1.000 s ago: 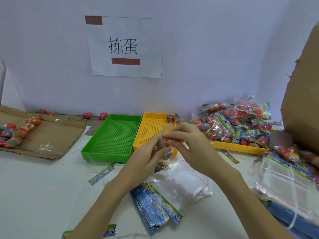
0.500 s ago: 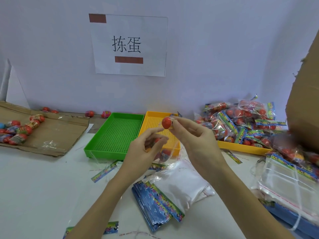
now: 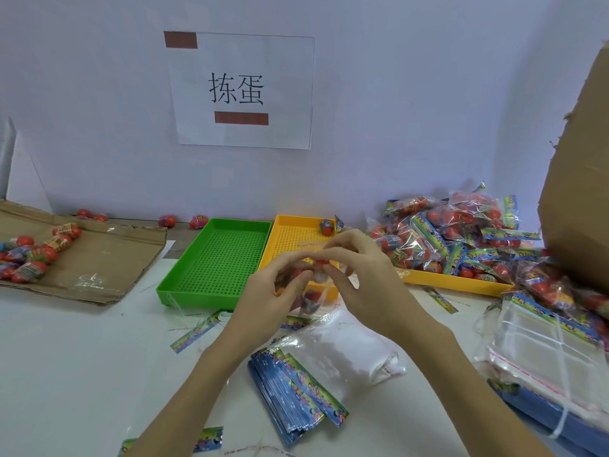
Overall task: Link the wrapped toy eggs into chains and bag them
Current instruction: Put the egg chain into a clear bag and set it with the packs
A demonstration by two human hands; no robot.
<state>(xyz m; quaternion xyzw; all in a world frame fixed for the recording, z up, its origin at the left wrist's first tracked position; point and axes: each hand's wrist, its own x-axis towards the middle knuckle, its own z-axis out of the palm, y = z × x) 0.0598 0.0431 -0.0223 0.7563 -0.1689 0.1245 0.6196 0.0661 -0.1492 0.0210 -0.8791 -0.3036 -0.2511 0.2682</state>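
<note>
My left hand (image 3: pixel 273 291) and my right hand (image 3: pixel 359 278) meet above the near edge of the yellow tray (image 3: pixel 296 235). Together they pinch a red toy egg (image 3: pixel 320 262) at the mouth of a small clear bag (image 3: pixel 313 300) that hangs below with eggs inside. One wrapped egg (image 3: pixel 327 226) lies in the yellow tray. Loose wrapped eggs (image 3: pixel 36 255) rest on flat cardboard at the left. A heap of filled bags (image 3: pixel 461 235) covers a second yellow tray (image 3: pixel 454 282) at the right.
An empty green tray (image 3: pixel 217 258) stands left of the yellow one. A stack of blue header cards (image 3: pixel 296 394) and clear bags (image 3: pixel 349 351) lies below my hands. More empty bags (image 3: pixel 540 351) are piled at the right, under a cardboard box (image 3: pixel 580 199).
My right hand held the red egg up above the bag half a second ago. It has come down, and both hands now close together over the egg at the bag's mouth.
</note>
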